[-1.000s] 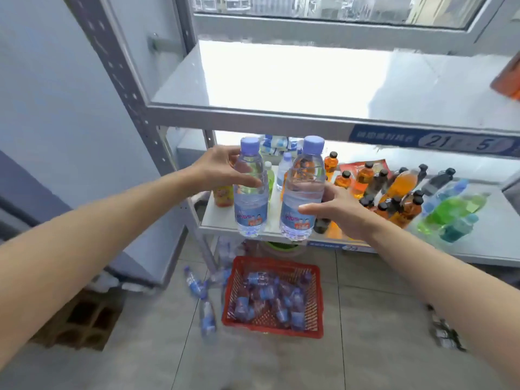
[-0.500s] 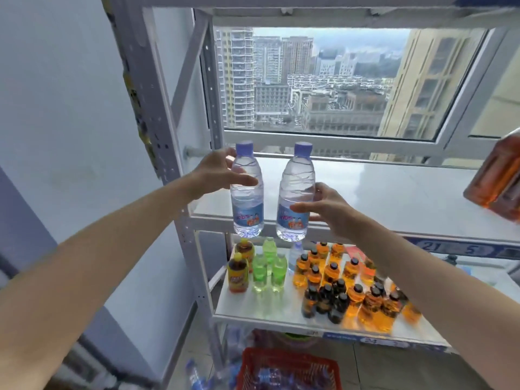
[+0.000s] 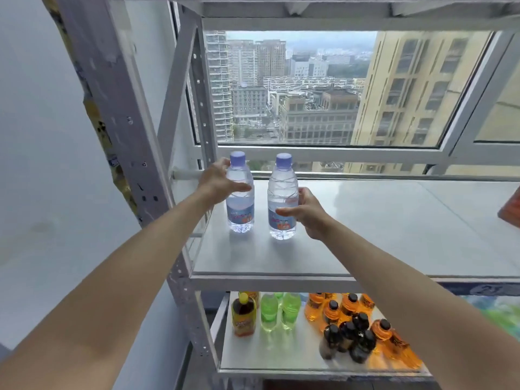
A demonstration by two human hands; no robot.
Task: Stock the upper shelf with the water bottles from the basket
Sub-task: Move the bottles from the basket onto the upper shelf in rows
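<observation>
Two clear water bottles with lilac caps and blue labels stand upright on the upper shelf [image 3: 365, 243], near its left end. My left hand [image 3: 218, 182] grips the left bottle [image 3: 240, 204] around its upper body. My right hand [image 3: 305, 212] grips the right bottle [image 3: 282, 204] around its middle. The bottles stand a small gap apart. The basket is out of view.
A grey shelf post [image 3: 118, 114] rises at the left, beside the wall. A window lies behind the shelf. The lower shelf [image 3: 281, 358] carries green [image 3: 278, 311], orange [image 3: 332, 311] and dark drink bottles. An orange object [image 3: 510, 209] pokes in at the right edge.
Both hands carried the bottles up from in front of the lower shelf and over the upper shelf's front edge. The bottles now stand on the upper shelf. The view tilted up, losing the basket.
</observation>
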